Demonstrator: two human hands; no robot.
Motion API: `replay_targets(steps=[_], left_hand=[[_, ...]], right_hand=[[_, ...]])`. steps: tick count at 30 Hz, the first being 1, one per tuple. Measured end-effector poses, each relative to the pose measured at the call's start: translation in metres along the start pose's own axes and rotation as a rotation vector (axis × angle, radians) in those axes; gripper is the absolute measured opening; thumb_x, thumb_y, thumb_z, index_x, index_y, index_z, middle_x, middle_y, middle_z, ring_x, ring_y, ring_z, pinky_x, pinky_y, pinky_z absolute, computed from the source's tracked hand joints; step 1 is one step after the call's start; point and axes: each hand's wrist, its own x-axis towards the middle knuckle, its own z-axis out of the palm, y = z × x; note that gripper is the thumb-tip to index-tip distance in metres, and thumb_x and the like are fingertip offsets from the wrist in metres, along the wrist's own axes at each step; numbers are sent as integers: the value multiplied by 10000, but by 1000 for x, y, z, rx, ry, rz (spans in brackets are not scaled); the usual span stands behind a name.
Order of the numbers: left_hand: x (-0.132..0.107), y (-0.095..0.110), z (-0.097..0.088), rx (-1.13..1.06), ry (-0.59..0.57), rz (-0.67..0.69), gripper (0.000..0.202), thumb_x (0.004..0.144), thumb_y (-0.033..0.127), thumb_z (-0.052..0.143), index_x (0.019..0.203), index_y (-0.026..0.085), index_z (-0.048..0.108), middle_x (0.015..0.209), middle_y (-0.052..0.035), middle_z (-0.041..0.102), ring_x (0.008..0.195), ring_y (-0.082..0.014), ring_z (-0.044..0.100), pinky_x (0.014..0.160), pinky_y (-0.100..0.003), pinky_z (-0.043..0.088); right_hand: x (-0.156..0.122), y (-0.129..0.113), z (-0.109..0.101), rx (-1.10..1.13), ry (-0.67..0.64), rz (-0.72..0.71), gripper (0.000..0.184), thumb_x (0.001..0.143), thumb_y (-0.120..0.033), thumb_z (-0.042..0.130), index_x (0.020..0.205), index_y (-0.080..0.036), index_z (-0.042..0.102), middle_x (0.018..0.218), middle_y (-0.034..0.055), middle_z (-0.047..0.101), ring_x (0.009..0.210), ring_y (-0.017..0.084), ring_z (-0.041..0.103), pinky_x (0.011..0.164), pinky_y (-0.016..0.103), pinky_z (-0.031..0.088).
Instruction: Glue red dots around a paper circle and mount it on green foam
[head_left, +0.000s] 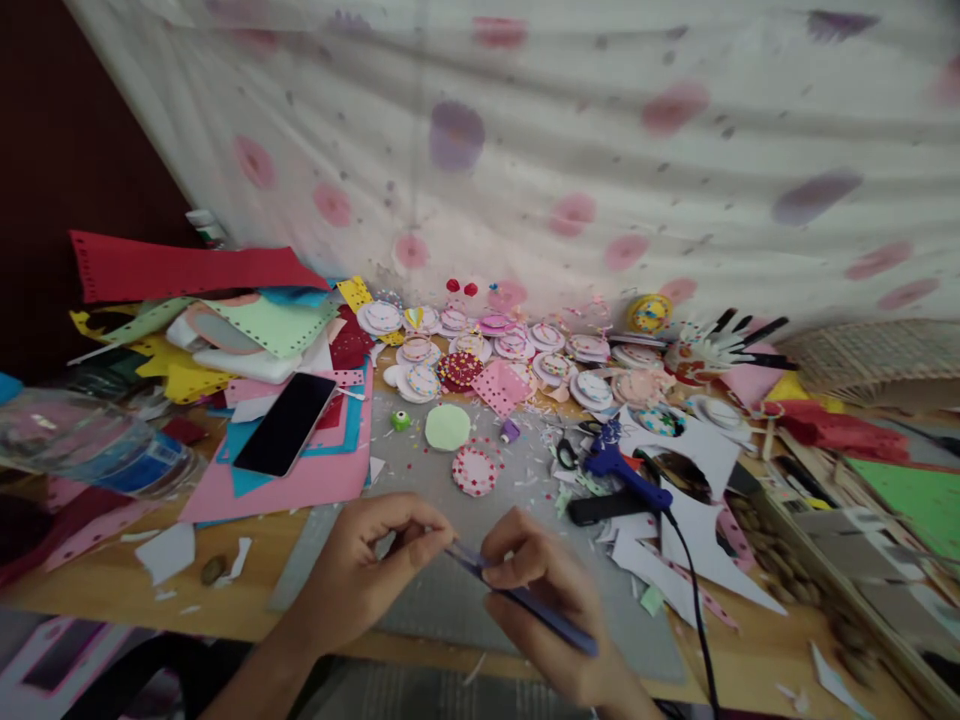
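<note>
My right hand (544, 605) is closed round a slim purple-blue tool (551, 618) with a narrow tip, perhaps tweezers. Its tip points left to my left hand (382, 560), whose thumb and forefinger are pinched together at that end. Whatever sits between those fingertips is too small to make out. Both hands hover over the grey cutting mat (322, 555). Just beyond them lies a round white piece with red dots (475, 470). Behind it are a pale green paper disc (448, 427), a small green figure (401, 421) and a little purple bottle (510, 431).
Several small decorated paper hats (420, 380) line the back. A blue glue gun (626, 468) with a black cord lies right, among white paper scraps (697, 550). At left are a phone (286, 425), coloured sheets (285, 325) and a plastic bottle (97, 440). A curtain (517, 130) hangs behind.
</note>
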Motion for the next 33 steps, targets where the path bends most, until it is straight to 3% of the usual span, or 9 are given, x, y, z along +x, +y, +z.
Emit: replay_targets(steps=[5,8,11,13,17,23,28,31,33], left_hand=[[-3,-2,1,30,70,10,201,852,294,589,709,184,678,595,10,597,562,-109,512,517,-192,385],[-1,-16,-5,-33,192,-62,175,833,320,625,727,191,677,631,9,605,593,-120,537,543,-197,412],[4,-34,-22,-155,471,-171,194,800,385,670,845,197,681,782,-19,654,705,-151,573,601,-217,441],[6,-43,-35,-223,542,-210,249,778,417,692,887,194,668,782,-16,633,660,-133,538,569,-212,416],[8,-44,-39,-265,317,-227,327,877,439,565,688,173,540,575,43,428,491,-80,349,471,-207,288],[20,-31,-24,-138,116,-199,396,945,370,386,593,192,351,513,61,321,458,-81,294,443,-203,261],[31,-21,-39,49,80,-54,267,863,212,484,601,182,444,551,47,416,504,-83,407,481,-182,347],[31,-14,-43,122,48,65,104,841,126,532,807,205,590,703,28,541,640,-98,525,603,-183,442],[31,-8,-41,176,39,143,218,828,90,568,969,247,623,857,11,582,769,-108,570,709,-197,470]], right_hand=[[4,-5,-2,-127,-95,-32,307,770,8,542,953,-238,535,869,7,572,765,127,540,678,263,420],[6,-1,-1,-129,-111,-78,306,772,7,522,963,-233,520,857,12,568,772,135,537,685,273,436],[5,4,2,-111,15,-160,304,750,13,501,927,-234,507,776,-12,528,690,122,511,632,256,420],[4,8,4,-116,147,-95,288,753,12,493,902,-234,508,771,-16,512,660,115,499,589,242,382],[7,14,8,-76,297,43,232,779,-7,508,830,-231,535,771,-11,511,649,115,491,579,247,332],[26,13,-1,14,210,94,221,799,-34,511,853,-240,570,781,-2,526,696,128,525,598,243,357],[38,9,-14,62,200,144,197,801,-53,531,844,-242,563,782,-5,542,708,122,536,604,223,383],[40,10,-16,118,197,179,180,802,-69,539,827,-246,561,772,-12,534,707,120,529,606,220,383],[39,11,-14,144,175,194,184,807,-70,532,829,-250,561,776,-14,534,717,121,530,622,226,382]])
